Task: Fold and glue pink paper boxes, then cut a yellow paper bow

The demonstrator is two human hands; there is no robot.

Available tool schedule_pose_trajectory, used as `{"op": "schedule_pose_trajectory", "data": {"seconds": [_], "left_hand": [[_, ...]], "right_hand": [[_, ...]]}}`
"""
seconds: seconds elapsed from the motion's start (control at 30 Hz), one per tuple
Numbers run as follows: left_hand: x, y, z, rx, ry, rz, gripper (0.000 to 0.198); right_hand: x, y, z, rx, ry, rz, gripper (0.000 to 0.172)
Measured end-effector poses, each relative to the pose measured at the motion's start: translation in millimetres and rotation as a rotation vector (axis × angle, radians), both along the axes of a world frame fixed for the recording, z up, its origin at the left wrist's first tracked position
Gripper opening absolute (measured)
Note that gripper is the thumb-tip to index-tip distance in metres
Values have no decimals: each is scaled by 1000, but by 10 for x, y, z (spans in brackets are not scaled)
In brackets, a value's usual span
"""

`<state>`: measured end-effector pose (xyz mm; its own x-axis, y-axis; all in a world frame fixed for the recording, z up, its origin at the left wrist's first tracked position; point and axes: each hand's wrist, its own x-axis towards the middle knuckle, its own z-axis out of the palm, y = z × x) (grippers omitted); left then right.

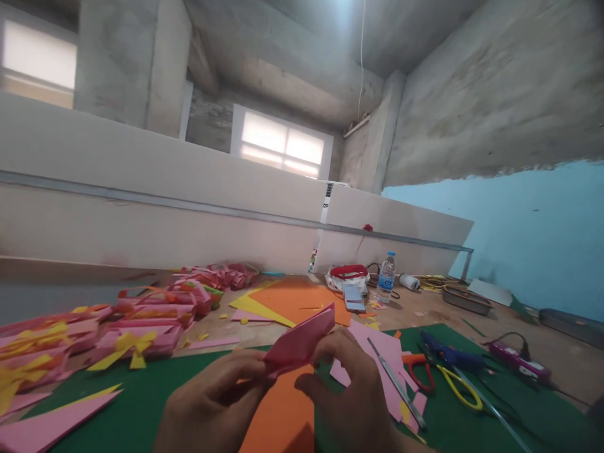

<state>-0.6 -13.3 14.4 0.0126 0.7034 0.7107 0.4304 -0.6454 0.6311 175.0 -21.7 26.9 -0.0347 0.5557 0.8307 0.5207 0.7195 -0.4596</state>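
Note:
Both hands hold a folded pink paper piece [302, 340] up over the table. My left hand [214, 402] pinches its lower left end with closed fingers. My right hand [352, 393] grips its right side, thumb and fingers curled round it. Below the hands an orange sheet [278, 418] lies on a green cutting mat [141, 396]. Pink paper scraps [384, 358] lie just right of my right hand.
Finished pink boxes with yellow bows [136, 336] pile at the left. Orange and yellow sheets [287, 299] lie mid-table. A metal ruler [396, 384], scissors [438, 374], a glue gun [448, 355], a water bottle [386, 277] and a tray [466, 299] sit to the right.

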Motion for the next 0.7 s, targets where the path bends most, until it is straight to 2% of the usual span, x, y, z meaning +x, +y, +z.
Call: {"op": "schedule_pose_trajectory", "data": {"seconds": [0.13,0.27,0.53,0.7], "left_hand": [[26,-10,23,62,16,-49,1],[43,-13,-2,41,-10,-88,3],[98,-48,-27,-152,-143,-227,8],[62,-57,8,-202,-128,-222,8]], "right_hand": [[-58,-12,-20,-15,45,46,32],[-68,-16,-32,27,71,66,25],[-65,-30,-66,70,110,4,20],[45,-44,23,42,-28,103,17]]}}
